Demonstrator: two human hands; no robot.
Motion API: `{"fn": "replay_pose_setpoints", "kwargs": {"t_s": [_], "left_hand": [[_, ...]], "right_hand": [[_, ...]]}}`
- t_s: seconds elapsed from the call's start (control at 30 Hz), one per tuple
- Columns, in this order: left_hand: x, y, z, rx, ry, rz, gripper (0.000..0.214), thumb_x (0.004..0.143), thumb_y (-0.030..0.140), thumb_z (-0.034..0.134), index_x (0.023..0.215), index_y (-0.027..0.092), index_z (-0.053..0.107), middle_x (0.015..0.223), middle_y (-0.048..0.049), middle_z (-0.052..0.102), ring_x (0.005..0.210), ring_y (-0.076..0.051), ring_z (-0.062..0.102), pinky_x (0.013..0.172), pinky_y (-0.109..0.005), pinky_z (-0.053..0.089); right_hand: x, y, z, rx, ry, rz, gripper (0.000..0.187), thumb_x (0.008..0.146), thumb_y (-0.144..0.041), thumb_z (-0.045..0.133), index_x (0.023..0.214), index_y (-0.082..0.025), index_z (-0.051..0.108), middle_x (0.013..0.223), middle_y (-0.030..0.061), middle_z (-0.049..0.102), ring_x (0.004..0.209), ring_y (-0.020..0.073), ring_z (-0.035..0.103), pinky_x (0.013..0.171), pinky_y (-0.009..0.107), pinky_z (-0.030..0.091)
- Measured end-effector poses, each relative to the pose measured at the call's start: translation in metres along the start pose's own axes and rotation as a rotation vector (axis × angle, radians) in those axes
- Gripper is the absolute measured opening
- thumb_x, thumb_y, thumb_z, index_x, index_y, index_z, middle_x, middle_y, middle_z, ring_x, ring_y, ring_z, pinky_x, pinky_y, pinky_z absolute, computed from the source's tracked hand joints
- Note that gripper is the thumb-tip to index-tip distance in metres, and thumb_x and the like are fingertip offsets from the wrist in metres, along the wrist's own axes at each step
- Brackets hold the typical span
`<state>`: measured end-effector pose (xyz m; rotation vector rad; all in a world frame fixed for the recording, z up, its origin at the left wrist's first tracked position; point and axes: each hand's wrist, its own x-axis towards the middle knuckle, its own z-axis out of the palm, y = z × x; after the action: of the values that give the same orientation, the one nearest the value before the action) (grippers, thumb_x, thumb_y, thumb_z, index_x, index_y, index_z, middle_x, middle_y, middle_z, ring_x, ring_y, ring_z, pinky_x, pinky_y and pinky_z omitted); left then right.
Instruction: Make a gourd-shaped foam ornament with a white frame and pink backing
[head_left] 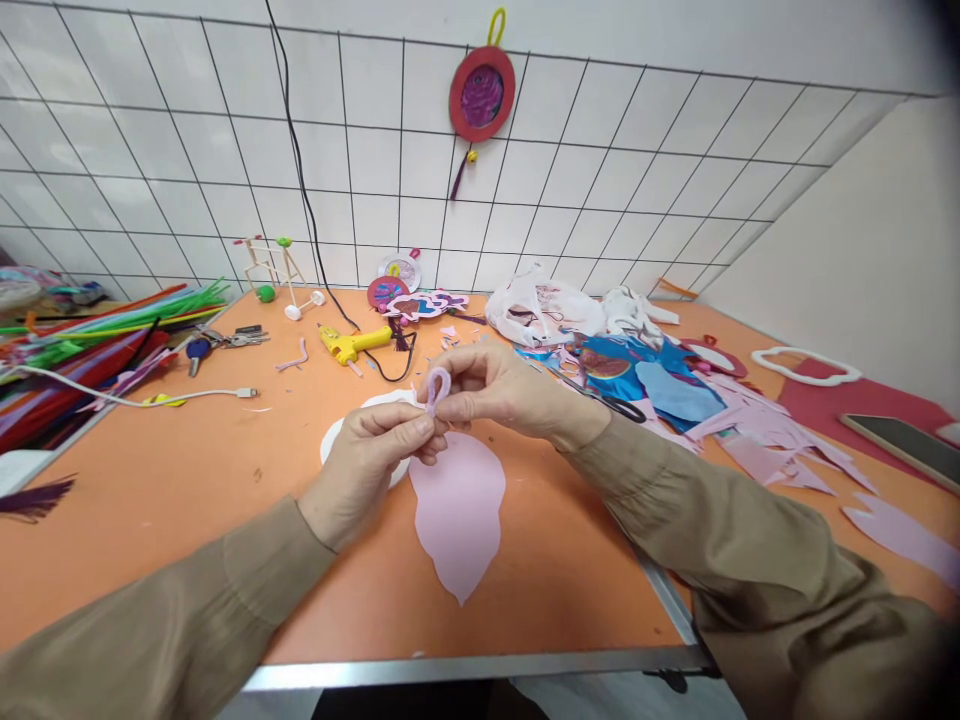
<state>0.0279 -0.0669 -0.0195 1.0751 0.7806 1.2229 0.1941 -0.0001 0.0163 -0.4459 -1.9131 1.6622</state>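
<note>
Both of my hands meet above the orange table (pixel 187 480), pinching a small lilac pipe cleaner loop (pixel 437 385). My left hand (pixel 371 455) is closed on its lower end. My right hand (pixel 495 385) is closed on its upper right side. Below them lies a pink foam cut-out (pixel 457 520) with a pointed bottom, and a white foam shape (pixel 334 435) shows partly behind my left hand.
Coloured pipe cleaners (pixel 90 350) pile at the left, with a white cable (pixel 150 398) and keys (pixel 217 340). A yellow glue gun (pixel 352 343) lies at the back. Plastic bags (pixel 540 305), blue and pink foam scraps (pixel 735 420) and a phone (pixel 900 445) fill the right.
</note>
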Motion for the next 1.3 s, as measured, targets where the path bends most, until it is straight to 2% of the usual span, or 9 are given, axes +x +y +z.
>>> {"fn": "replay_pose_setpoints", "kwargs": {"t_s": [0.2,0.43,0.57,0.7,0.83,1.0,1.1,1.17,1.3], "left_hand": [[-0.001,-0.002,0.001,-0.008,-0.032,-0.017,0.022,0.064,0.038,0.083,0.063,0.017,0.077,0.065,-0.0026,0.067,0.062,-0.011,0.056,0.061,-0.024,0.045],[0.000,-0.005,-0.001,0.015,-0.014,-0.006,0.023,0.064,0.040,0.083,0.063,0.018,0.077,0.064,-0.0021,0.066,0.062,-0.011,0.055,0.061,-0.024,0.044],[0.001,-0.007,-0.004,0.053,0.044,0.018,0.020,0.070,0.038,0.080,0.064,0.019,0.077,0.063,-0.0014,0.066,0.061,-0.011,0.053,0.063,-0.024,0.044],[0.003,-0.009,-0.006,0.122,0.049,0.052,0.017,0.074,0.034,0.076,0.067,0.019,0.077,0.063,-0.0005,0.065,0.063,-0.011,0.054,0.065,-0.026,0.043],[0.003,-0.006,-0.004,0.221,0.034,0.073,0.017,0.074,0.033,0.074,0.065,0.019,0.075,0.062,-0.0008,0.064,0.063,-0.013,0.054,0.065,-0.027,0.043],[0.005,-0.003,-0.009,0.358,0.006,0.081,0.022,0.077,0.040,0.070,0.076,0.019,0.075,0.071,-0.0027,0.067,0.069,-0.015,0.056,0.067,-0.029,0.045],[0.011,-0.007,-0.015,0.586,0.001,0.103,0.029,0.081,0.041,0.065,0.094,0.017,0.074,0.092,-0.0079,0.071,0.081,-0.020,0.060,0.073,-0.034,0.047],[0.016,-0.012,-0.017,0.947,-0.010,0.178,0.027,0.082,0.038,0.064,0.096,0.017,0.073,0.094,-0.0093,0.071,0.084,-0.023,0.059,0.075,-0.037,0.046],[0.018,-0.019,-0.009,1.596,-0.208,0.196,0.027,0.083,0.039,0.064,0.094,0.017,0.073,0.095,-0.0116,0.069,0.095,-0.031,0.054,0.079,-0.042,0.044]], "right_hand": [[0.002,0.007,0.000,0.050,-0.032,-0.039,0.018,0.075,-0.027,0.076,0.074,-0.014,0.064,0.061,-0.0012,0.065,0.055,0.0087,0.060,0.051,0.019,0.045],[0.003,0.019,-0.004,0.059,0.025,-0.038,0.017,0.073,-0.023,0.077,0.073,-0.014,0.064,0.063,-0.0024,0.064,0.054,0.0071,0.057,0.052,0.019,0.047],[0.003,0.010,-0.009,0.022,0.009,-0.044,0.019,0.072,-0.021,0.077,0.086,-0.013,0.067,0.077,0.0003,0.067,0.064,0.0084,0.061,0.056,0.019,0.049],[0.001,0.000,-0.012,-0.033,0.028,-0.112,0.030,0.074,-0.018,0.074,0.103,-0.014,0.067,0.077,-0.0013,0.064,0.060,0.0069,0.056,0.052,0.020,0.047],[-0.001,-0.004,-0.012,-0.158,0.041,-0.121,0.013,0.076,-0.018,0.072,0.087,-0.014,0.067,0.074,-0.0007,0.064,0.058,0.0073,0.056,0.050,0.020,0.048],[-0.006,-0.014,-0.018,-0.231,0.010,-0.072,0.011,0.076,-0.020,0.072,0.080,-0.013,0.065,0.067,-0.0012,0.064,0.053,0.0068,0.056,0.047,0.019,0.047],[-0.009,-0.023,-0.025,-0.243,0.015,-0.008,0.011,0.075,-0.019,0.072,0.081,-0.012,0.065,0.069,0.0000,0.067,0.051,0.0064,0.057,0.046,0.018,0.046],[-0.010,-0.027,-0.029,-0.246,0.014,0.034,0.011,0.075,-0.019,0.071,0.081,-0.012,0.065,0.070,0.0016,0.069,0.050,0.0064,0.056,0.046,0.019,0.046],[-0.011,-0.029,-0.034,-0.252,0.059,0.063,0.011,0.075,-0.019,0.071,0.081,-0.012,0.064,0.070,0.0034,0.071,0.048,0.0073,0.055,0.044,0.020,0.045]]}}
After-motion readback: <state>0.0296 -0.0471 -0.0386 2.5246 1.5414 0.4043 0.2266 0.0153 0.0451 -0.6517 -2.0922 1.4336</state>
